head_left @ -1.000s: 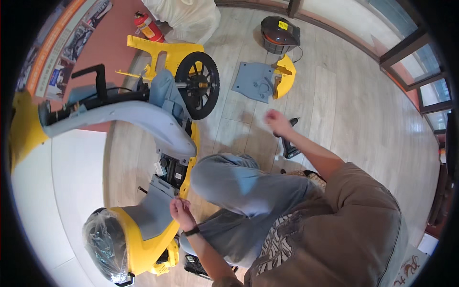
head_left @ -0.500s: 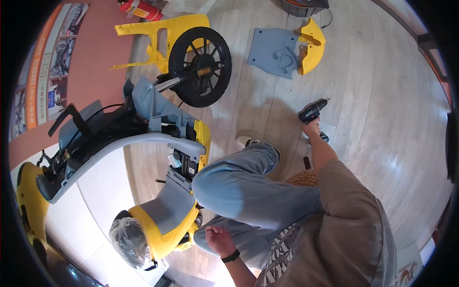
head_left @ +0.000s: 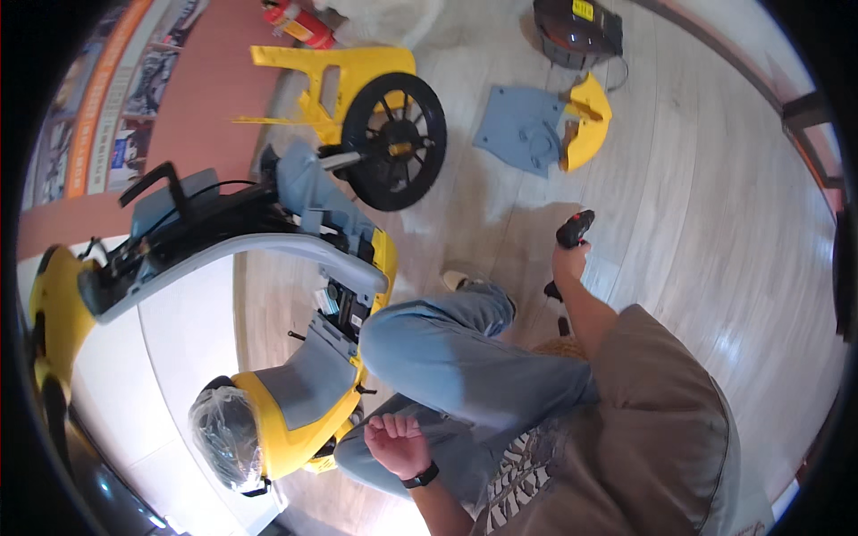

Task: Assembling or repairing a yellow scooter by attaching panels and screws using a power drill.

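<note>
Well to the right of the scooter [head_left: 308,255], the power drill [head_left: 575,230] sits in the right hand [head_left: 569,261], whose fingers are wrapped around its handle; blur makes the drill's tip hard to read. The drill touches no part of the scooter, so no fastener seems to be in work at this instant. The scooter is only partly covered: its wheel [head_left: 398,143] is bare and an opening [head_left: 342,308] shows dark inner parts, while clear plastic [head_left: 226,438] wraps one end. A yellow panel [head_left: 357,61] lies beyond the scooter's wheel end, and a grey panel [head_left: 514,125] and yellow curved piece [head_left: 590,134] lie to its right; these three are off it, and fitting them is not done. The right arm stretches forward, away from the scooter. The left arm is bent, its hand [head_left: 399,444] near the scooter's lower right side, fingers loosely curled; whether they enclose anything, I cannot tell.
</note>
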A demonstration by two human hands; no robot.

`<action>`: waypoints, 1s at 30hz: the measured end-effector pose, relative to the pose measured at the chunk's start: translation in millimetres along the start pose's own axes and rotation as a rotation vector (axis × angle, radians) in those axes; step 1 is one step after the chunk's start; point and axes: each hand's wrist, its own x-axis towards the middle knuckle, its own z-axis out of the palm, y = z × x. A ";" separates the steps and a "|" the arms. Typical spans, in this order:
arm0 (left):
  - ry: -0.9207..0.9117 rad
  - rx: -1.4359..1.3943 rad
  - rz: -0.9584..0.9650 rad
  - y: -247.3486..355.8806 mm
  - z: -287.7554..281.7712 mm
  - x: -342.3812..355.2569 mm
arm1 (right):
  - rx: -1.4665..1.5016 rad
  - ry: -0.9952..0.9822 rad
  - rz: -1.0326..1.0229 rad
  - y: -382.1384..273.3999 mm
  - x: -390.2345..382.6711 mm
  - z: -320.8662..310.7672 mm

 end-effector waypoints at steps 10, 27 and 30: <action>-0.182 0.155 0.136 74.8 -4.6 77.3 | 0.656 -0.756 -0.922 -131.6 -237.9 -127.7; -0.358 -0.054 0.412 191.0 -31.4 106.7 | 0.254 -2.082 -0.862 -185.9 -488.5 -57.6; -0.182 0.152 0.531 194.5 -20.3 96.0 | 0.293 -1.984 -0.939 -174.9 -489.8 -27.1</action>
